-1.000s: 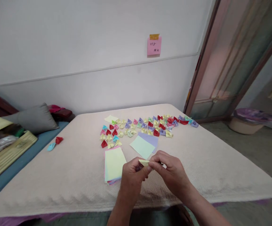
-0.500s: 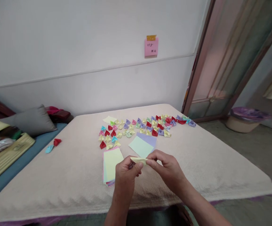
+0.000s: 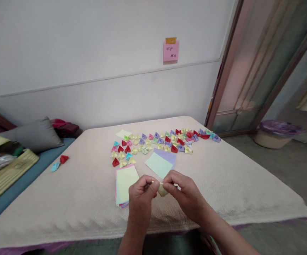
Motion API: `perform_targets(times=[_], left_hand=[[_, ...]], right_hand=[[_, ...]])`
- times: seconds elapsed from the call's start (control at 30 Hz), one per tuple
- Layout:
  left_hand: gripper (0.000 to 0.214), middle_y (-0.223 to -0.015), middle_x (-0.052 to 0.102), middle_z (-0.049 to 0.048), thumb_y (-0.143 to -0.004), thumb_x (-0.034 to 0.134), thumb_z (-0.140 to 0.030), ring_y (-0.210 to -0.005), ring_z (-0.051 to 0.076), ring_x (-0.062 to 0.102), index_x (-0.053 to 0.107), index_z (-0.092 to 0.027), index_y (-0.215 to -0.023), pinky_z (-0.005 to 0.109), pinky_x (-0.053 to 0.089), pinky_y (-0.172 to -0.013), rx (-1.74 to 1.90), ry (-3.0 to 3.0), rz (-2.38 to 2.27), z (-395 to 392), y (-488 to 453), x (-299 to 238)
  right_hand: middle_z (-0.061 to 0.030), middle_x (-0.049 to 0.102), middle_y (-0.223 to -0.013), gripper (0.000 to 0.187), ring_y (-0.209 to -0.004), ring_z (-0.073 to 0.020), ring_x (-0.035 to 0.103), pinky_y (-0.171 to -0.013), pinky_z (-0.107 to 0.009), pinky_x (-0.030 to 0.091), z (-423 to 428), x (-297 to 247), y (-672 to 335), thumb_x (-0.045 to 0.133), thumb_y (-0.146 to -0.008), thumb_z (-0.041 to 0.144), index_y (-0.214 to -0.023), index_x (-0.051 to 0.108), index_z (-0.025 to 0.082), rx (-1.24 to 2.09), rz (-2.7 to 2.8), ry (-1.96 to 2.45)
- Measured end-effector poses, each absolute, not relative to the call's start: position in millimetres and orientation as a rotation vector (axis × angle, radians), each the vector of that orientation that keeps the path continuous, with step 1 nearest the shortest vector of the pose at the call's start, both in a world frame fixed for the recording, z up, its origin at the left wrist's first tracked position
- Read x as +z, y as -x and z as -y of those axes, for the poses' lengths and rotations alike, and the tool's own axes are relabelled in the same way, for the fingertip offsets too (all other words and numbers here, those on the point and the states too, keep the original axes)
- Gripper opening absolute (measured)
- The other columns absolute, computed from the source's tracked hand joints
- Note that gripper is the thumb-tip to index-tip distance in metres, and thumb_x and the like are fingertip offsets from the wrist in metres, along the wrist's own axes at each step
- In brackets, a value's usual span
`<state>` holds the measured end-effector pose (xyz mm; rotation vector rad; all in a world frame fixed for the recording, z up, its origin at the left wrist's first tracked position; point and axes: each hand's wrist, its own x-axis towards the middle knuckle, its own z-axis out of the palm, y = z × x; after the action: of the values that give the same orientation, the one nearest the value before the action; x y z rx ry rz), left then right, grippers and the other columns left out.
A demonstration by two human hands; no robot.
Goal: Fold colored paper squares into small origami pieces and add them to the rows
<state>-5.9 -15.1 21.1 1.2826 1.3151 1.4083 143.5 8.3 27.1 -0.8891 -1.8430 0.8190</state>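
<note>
A small folded piece of pale yellow paper [image 3: 162, 190] is pinched between my two hands above the front of the cloth-covered table. My left hand [image 3: 142, 193] grips its left side with thumb and fingers. On the other side, my right hand [image 3: 184, 189] pinches its right edge; the fingers partly hide the folds. Just beyond the hands lie a mint-green sheet [image 3: 158, 165] and a purple sheet [image 3: 168, 157] partly under it. A stack of coloured paper [image 3: 127, 184], pale yellow on top, is left of my left hand.
Rows of small folded paper pieces [image 3: 167, 139] in several colours spread across the back of the table. A red and a light-blue piece [image 3: 55, 167] lie apart at the left. Further left are a grey pillow [image 3: 34, 135] and packages; a lined bin [image 3: 274, 134] stands right.
The yellow paper has turned from a flat, level strip into a downward-pointing shape between my hands. My hands have drawn slightly closer together.
</note>
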Motion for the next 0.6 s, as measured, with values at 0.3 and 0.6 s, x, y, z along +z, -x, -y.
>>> perform_targets(times=[0.3, 0.6], left_hand=[[0.018, -0.05, 0.049, -0.0048, -0.074, 0.063, -0.031, -0.049, 0.01, 0.043, 0.059, -0.016, -0.066, 0.021, 0.034, -0.048, 1.181, -1.208, -1.222, 9.5, 1.0, 20.1], [0.019, -0.046, 0.047, -0.0046, -0.075, 0.06, -0.028, -0.048, 0.01, 0.043, 0.062, -0.015, -0.061, 0.021, 0.033, -0.051, 1.231, -1.297, -1.293, 6.9, 4.8, 18.9]], right_hand=[[0.0021, 0.051, -0.061, 0.018, -0.06, -0.0135, 0.046, -0.057, -0.024, 0.036, -12.1, 22.6, -142.9, 0.054, -0.081, 0.023, -0.063, 0.054, 0.018, 0.873, 1.607, 1.081], [0.0008, 0.057, -0.071, 0.016, -0.067, -0.0146, 0.051, -0.062, -0.026, 0.04, -17.9, 23.5, -148.8, 0.064, -0.074, 0.03, -0.085, 0.063, 0.018, 1.105, 1.438, 1.0]])
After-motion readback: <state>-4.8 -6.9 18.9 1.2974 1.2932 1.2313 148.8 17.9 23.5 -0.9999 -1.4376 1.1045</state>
